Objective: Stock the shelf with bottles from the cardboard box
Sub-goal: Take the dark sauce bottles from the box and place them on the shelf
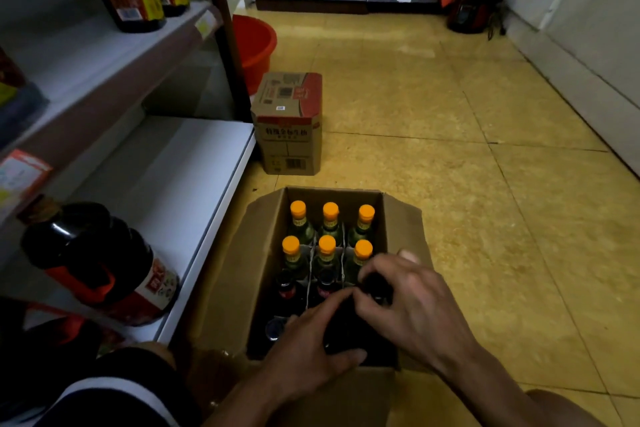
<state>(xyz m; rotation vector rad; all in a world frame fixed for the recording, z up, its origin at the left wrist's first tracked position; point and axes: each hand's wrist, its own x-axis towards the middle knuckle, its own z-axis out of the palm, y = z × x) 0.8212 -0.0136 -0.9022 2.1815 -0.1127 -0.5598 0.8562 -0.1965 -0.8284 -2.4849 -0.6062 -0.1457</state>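
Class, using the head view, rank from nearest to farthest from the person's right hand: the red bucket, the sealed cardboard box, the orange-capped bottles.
1. Orange-capped bottles, in the open box just beyond the right hand.
2. Sealed cardboard box, on the floor farther ahead.
3. Red bucket, behind that box.

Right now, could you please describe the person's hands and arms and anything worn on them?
The left hand and right hand are bare: no gloves, rings or watch show. Both forearms are uncovered to the picture's edge, with no sleeves visible. A dark garment with a pale stripe shows lower left; I cannot tell whether it is a sleeve.
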